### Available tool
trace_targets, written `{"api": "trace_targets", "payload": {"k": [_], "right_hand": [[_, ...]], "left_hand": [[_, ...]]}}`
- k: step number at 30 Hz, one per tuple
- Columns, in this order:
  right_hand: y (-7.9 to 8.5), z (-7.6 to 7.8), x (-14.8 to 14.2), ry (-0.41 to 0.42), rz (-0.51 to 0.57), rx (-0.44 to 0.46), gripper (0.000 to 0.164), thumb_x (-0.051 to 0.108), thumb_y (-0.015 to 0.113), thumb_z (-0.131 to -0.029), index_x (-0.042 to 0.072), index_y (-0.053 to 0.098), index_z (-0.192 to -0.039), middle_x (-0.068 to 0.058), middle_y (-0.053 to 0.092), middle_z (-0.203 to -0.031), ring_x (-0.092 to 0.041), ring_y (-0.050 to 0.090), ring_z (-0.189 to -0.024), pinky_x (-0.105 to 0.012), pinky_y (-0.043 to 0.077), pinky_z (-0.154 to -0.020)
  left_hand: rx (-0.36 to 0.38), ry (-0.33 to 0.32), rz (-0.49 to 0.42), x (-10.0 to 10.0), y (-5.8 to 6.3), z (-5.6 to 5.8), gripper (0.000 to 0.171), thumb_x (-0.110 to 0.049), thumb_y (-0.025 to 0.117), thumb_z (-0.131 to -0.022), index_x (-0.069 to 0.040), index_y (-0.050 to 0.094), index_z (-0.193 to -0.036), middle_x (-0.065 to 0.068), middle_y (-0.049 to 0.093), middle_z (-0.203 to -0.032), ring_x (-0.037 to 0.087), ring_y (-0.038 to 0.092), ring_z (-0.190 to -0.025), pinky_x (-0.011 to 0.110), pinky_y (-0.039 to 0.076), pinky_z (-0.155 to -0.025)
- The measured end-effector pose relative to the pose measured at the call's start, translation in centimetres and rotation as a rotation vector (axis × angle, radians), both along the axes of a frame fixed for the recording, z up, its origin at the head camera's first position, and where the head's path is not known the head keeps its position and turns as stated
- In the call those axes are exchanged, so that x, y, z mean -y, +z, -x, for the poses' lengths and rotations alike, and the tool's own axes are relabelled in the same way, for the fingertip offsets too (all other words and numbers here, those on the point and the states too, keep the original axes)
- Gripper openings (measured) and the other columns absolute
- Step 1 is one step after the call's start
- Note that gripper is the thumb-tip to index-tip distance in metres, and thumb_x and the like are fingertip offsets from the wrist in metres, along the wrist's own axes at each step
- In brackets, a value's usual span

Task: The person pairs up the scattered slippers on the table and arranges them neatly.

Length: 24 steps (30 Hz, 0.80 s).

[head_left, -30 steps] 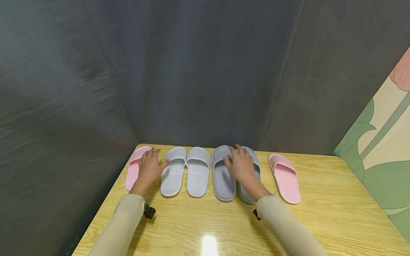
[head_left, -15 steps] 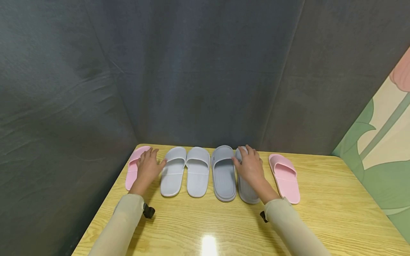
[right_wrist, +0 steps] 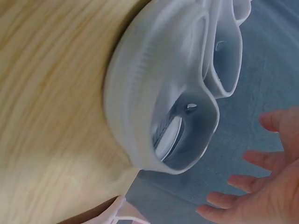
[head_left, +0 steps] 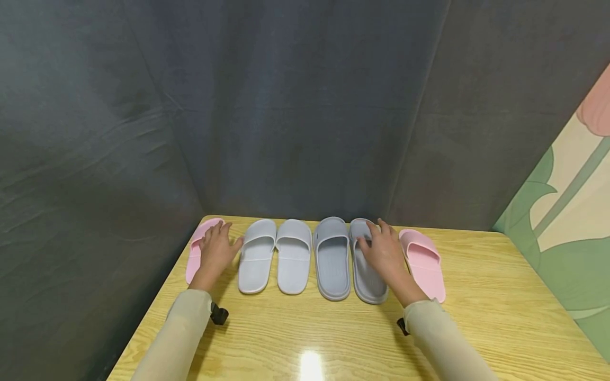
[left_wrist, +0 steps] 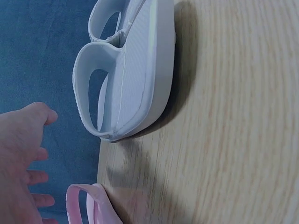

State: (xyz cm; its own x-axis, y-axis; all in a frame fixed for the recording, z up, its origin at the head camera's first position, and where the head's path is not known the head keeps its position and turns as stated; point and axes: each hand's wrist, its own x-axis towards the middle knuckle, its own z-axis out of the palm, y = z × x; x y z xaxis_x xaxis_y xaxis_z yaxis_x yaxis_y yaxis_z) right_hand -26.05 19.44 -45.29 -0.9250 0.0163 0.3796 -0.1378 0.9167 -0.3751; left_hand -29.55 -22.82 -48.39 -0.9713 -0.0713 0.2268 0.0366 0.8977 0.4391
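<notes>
Six slip-on slippers line the back of the table, toes toward the curtain. My left hand, fingers spread, hovers between the left pink slipper and a pale grey slipper; the left wrist view shows it apart from both. A second pale grey slipper sits beside the first, straps meeting. My right hand hovers over the right side of a darker grey slipper, hiding part of its strap. Its mate lies to its left. Another pink slipper, slightly angled, is just right of that hand.
Everything stands on a wood-grain table. A dark curtain hangs right behind its back edge and along the left. On the right is a wall panel with painted leaves and a flower. Each wrist wears a black device.
My right hand has moved rightward from over the gap between the two darker grey slippers to the right one's outer side. My left hand has shifted slightly left. The slippers stay put.
</notes>
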Motion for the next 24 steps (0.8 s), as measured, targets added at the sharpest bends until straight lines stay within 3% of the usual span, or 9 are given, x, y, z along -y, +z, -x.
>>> {"api": "trace_targets", "payload": {"k": [24], "right_hand": [[0.1,-0.5,-4.2,-0.055,-0.009,0.089,0.058,0.034,0.060,-0.099,-0.001,0.050,-0.143,-0.034,0.036,-0.151,-0.059,0.036,-0.133,-0.071,0.032,-0.104]], "left_hand": [[0.019,0.037,0.003,1.5,0.0,0.0,0.065,-0.044,0.061,-0.097,-0.004,0.046,-0.146,0.027,0.032,-0.157,0.051,0.027,-0.143,0.074,0.022,-0.105]]}}
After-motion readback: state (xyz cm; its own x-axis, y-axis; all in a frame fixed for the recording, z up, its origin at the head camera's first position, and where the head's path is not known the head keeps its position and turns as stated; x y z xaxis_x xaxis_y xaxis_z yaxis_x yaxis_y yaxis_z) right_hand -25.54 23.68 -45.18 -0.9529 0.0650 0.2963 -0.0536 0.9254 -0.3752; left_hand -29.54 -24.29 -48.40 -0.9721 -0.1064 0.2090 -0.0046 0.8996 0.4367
